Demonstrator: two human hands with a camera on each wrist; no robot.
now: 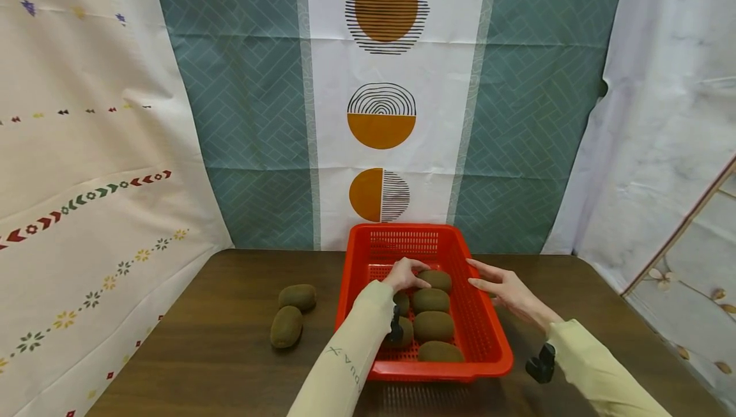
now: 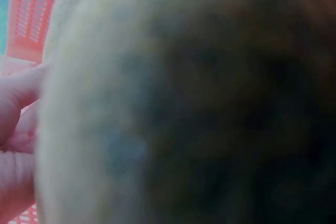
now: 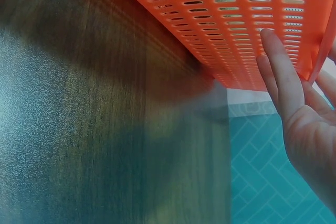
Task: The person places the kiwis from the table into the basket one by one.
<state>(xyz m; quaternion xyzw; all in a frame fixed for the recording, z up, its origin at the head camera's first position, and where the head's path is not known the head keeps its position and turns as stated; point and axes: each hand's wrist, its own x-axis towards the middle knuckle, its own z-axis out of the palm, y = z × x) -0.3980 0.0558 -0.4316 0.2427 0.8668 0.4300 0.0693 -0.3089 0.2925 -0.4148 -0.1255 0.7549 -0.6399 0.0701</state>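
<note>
A red plastic basket (image 1: 483, 327) with slotted walls stands on the table, holding several brown, fuzzy kiwis (image 1: 434, 326) in rows. My left hand (image 1: 405, 274) reaches inside and pinches the left end of the farthest kiwi (image 1: 437, 280) in the right row, thumb on the near side. Blurred kiwi skin (image 2: 105, 103) fills most of the left wrist view, with some fingers (image 2: 18, 90) at its left edge. My right hand (image 1: 508, 290) is at the basket's right rim. In the right wrist view, its straight fingers (image 3: 283, 72) lie along the outer wall, others pass over the rim.
Two more kiwis (image 1: 287, 326) lie touching on the brown wooden table (image 1: 230, 340), left of the basket. A green and white patterned cloth (image 1: 247, 117) hangs behind the table. Pale cloths hang at left (image 1: 86, 149) and right (image 1: 673, 117).
</note>
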